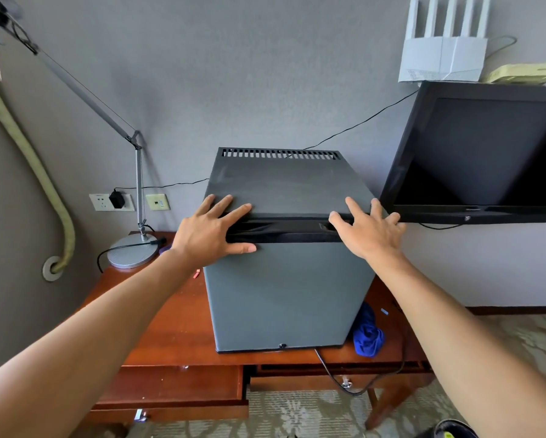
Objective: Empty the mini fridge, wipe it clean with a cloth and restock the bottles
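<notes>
A dark grey mini fridge [284,295] stands on a wooden desk [170,336] with its door closed. My left hand [213,230] lies on the fridge's top front left corner, fingers straight on the top and thumb against the door. My right hand [368,229] rests with spread fingers on the top front right corner, thumb by the dark gap above the door. A crumpled blue cloth [368,335] lies on the desk at the fridge's lower right. No bottles are in view.
A desk lamp [132,251] stands at the desk's back left. A black TV [480,153] hangs on the wall right of the fridge, with a white router [442,55] above it. A black cable [331,371] trails over the desk front. The left desk drawer [177,390] is pulled out.
</notes>
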### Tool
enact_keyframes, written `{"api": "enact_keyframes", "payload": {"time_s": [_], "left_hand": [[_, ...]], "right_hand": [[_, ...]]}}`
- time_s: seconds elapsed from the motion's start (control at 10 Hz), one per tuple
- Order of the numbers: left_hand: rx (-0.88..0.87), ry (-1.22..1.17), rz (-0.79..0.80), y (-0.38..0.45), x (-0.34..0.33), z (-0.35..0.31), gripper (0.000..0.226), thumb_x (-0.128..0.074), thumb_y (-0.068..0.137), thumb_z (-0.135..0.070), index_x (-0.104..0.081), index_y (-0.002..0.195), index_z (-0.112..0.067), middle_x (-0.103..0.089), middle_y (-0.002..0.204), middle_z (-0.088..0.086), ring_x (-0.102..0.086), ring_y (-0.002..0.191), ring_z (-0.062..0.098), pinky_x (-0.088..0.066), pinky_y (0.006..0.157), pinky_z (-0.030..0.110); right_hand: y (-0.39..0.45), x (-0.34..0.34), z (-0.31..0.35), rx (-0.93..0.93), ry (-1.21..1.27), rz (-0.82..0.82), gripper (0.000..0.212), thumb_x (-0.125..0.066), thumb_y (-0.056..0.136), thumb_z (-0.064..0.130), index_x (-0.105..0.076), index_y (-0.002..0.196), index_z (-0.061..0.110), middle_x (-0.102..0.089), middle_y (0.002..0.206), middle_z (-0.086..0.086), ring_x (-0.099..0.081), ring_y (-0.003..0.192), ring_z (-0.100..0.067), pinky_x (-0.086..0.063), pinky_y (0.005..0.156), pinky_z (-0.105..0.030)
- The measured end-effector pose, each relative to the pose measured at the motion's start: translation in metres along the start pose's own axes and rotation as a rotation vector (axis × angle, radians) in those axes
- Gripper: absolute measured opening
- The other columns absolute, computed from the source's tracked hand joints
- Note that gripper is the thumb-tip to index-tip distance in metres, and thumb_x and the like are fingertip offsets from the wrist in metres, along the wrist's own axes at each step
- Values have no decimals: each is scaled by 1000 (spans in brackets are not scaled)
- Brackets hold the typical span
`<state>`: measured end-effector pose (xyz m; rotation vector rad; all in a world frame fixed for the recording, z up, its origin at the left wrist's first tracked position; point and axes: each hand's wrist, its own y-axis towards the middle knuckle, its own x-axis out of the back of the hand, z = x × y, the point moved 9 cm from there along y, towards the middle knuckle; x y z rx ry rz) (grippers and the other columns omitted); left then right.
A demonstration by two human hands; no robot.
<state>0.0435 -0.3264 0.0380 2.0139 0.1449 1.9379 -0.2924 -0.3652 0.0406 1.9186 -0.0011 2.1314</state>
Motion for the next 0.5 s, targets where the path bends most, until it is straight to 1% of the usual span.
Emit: {"api": "enact_keyframes", "payload": {"time_s": [0.1,0.2,0.3,0.4,0.5], "left_hand": [[1,-33,7,-4,1,2,99,-39,70,-99,-17,157,-55,-23,168,-9,-11,158,24,-51,102,56],[15,10,47,-8,3,-4,98,-38,76,-96,-15,159,-49,-19,170,-4,-9,158,25,-35,117,55],[59,56,10,-24,-1,-13,89,-42,92,-80,-16,163,-33,-17,171,3,-9,158,27,-18,125,54],[53,66,-115,-63,5,-28,77,-53,100,-48,-24,163,-13,-22,170,9,-14,158,30,-18,127,52],[3,90,-175,-101,6,-43,76,-57,99,-38,-28,161,-6,-25,169,13,-17,158,32,-16,128,51]], "right_hand": [[-7,2,1,11,-15,14,79,-9,85,84,-19,156,50,-19,166,-8,-31,134,-48,-26,106,-53],[-13,2,-1,57,-22,89,80,-6,88,83,-14,159,46,-11,169,-7,-24,141,-47,-22,112,-54],[-33,-6,-6,99,52,88,73,-8,97,70,-10,161,37,-6,171,-2,-5,151,-42,-12,121,-55],[-73,-15,-12,202,-30,22,79,-22,100,67,-2,163,23,3,171,-1,11,155,-34,-5,125,-54],[-111,-27,-27,284,-56,106,79,-26,100,68,1,163,28,13,171,0,17,156,-28,3,125,-54]]}}
